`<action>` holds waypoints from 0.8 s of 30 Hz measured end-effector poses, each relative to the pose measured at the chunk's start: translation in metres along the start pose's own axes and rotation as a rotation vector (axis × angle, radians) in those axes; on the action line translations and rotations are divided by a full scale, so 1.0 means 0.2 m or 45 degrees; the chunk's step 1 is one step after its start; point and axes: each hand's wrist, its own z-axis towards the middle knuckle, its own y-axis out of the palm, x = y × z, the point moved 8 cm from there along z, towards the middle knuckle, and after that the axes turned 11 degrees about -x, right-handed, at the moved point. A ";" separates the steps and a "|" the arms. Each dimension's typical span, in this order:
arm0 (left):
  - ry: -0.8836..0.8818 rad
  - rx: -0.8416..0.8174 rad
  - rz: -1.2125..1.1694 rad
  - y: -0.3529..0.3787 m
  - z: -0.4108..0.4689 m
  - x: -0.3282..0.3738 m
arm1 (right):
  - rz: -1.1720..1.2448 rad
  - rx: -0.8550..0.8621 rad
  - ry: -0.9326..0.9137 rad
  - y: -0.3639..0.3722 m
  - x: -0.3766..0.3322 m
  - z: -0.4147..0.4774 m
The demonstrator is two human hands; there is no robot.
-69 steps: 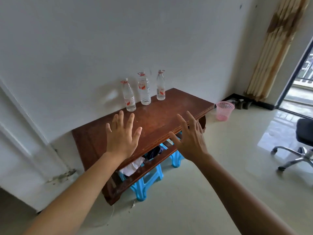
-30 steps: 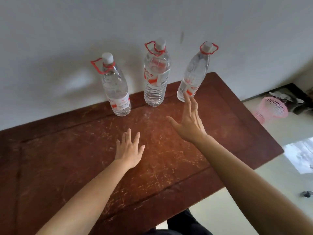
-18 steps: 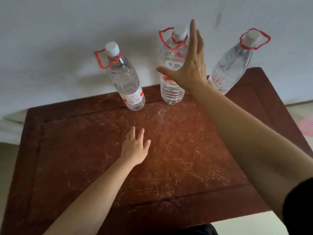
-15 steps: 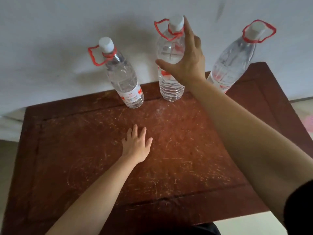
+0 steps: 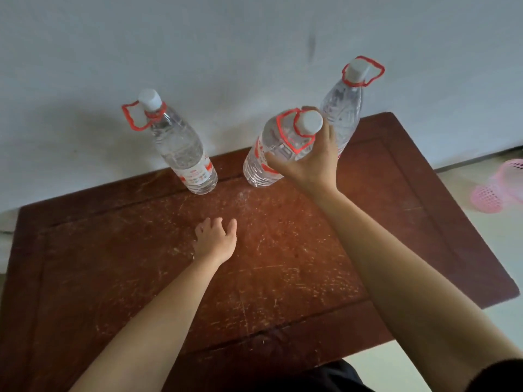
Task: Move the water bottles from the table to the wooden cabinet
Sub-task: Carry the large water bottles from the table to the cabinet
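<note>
At upper centre the right hand (image 5: 311,162), only reaching a moment ago, now grasps the middle bottle (image 5: 266,162) near its neck, tilting it at the tabletop's (image 5: 283,264) back edge, likely starting the first carry; the left hand (image 5: 216,241) rests released, holding nothing.

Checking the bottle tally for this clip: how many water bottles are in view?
3. The left bottle stands on the table by the wall; the middle bottle is gripped near its top by the right hand; the right bottle stands behind that hand. None looks hidden.
</note>
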 end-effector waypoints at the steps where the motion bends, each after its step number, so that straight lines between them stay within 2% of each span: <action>1: 0.010 0.056 -0.151 -0.02 -0.01 0.03 | 0.036 0.022 0.041 -0.03 0.02 -0.04; 5: 0.117 0.092 -0.603 -0.05 -0.02 0.16 | 0.220 0.089 0.191 -0.14 0.11 -0.18; 11: 0.255 -0.156 -0.987 0.06 -0.12 0.38 | 0.503 0.021 0.313 -0.25 0.29 -0.36; 14: 0.272 -0.126 -1.010 0.08 -0.09 0.41 | 0.593 0.037 0.351 -0.30 0.34 -0.43; 19: 0.263 -0.155 -0.959 0.08 -0.03 0.44 | 0.587 0.205 0.394 -0.33 0.42 -0.51; 24: 0.224 -0.063 -0.989 0.09 -0.04 0.43 | 0.408 0.321 0.330 -0.34 0.39 -0.50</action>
